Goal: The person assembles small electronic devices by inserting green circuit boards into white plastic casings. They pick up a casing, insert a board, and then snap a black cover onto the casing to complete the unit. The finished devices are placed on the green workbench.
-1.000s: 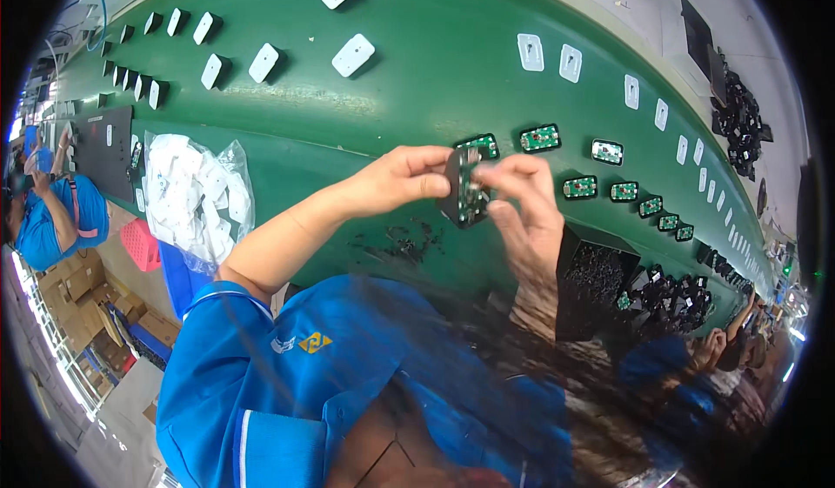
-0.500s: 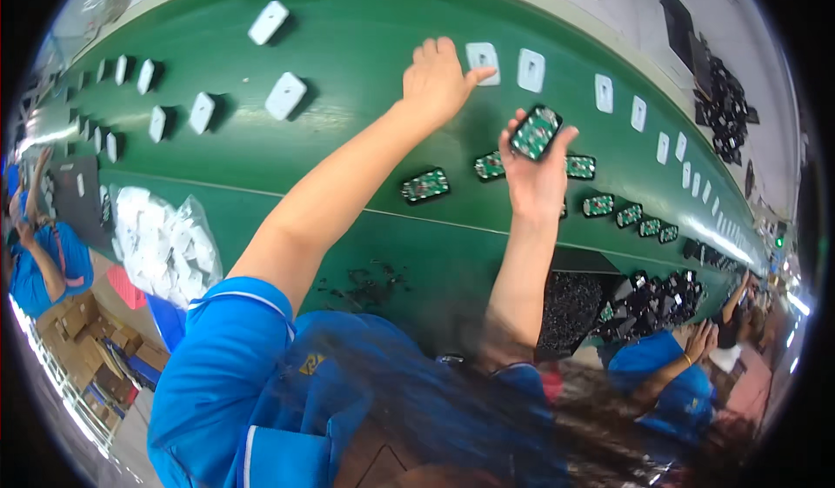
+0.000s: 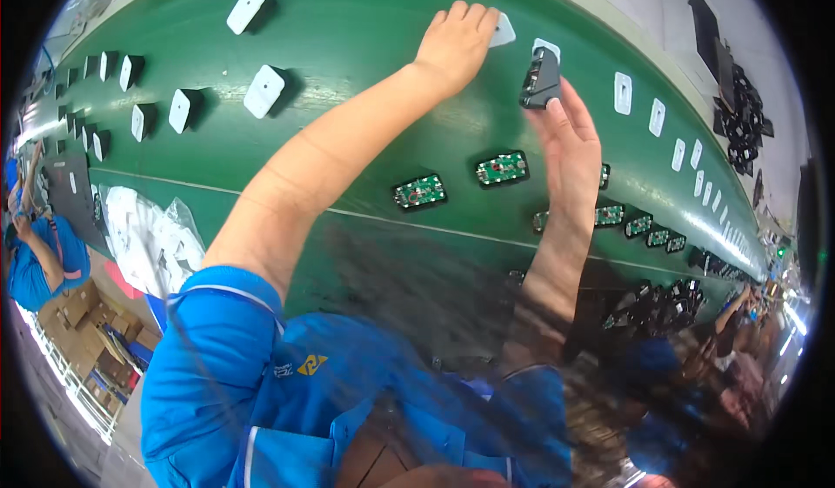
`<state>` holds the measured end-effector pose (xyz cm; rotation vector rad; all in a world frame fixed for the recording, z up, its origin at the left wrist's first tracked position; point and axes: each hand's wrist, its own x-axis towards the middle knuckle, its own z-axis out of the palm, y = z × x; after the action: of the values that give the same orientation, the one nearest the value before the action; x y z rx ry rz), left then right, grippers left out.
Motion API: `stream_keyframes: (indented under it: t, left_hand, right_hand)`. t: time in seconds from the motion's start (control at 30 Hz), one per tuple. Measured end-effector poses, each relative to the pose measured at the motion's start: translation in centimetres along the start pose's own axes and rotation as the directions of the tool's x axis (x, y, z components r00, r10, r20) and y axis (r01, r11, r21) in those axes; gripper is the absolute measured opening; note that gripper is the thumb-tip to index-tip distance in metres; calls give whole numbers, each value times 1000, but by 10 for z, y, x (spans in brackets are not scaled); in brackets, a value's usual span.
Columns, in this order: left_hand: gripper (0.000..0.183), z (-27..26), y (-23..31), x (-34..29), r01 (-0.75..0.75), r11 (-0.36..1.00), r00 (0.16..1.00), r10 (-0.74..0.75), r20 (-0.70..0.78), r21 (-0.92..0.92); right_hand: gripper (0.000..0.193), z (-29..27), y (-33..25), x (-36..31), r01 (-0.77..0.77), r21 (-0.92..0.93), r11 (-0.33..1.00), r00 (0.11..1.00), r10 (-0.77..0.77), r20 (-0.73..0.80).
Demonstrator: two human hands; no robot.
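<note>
On the green belt (image 3: 365, 18), left hand (image 3: 455, 40) flat on a white cover (image 3: 502, 30); right hand (image 3: 570, 136) gripping a black housing (image 3: 541, 79).

Long green conveyor belt (image 3: 348, 18); cardboard boxes (image 3: 78, 331) on floor left.

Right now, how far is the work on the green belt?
Done: black units with green boards lie in a row on the belt. In hand: the right hand holds a black part; the left hand touches a white cover. Left: more white covers lie alone.
</note>
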<state>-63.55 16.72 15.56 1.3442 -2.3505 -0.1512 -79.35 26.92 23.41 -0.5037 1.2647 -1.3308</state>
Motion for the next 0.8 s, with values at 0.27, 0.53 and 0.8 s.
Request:
stream_keyframes:
  t: [0.27,0.53,0.8]
  left_hand:
    - [57,-27,-52,-27,-58,872,991,108,76,-486]
    - [54,-28,-56,-38,-109,834,987,155,41,-540]
    - [74,-19,-56,-41,-186,891,975,218,32,-413]
  right_hand:
    - [43,25,12,37,578,-755,310,801,-394,451]
    - [40,37,24,63,644,-747,166,754,-305,582]
    - [37,32,39,64,672,-737,-70,678,-342,651]
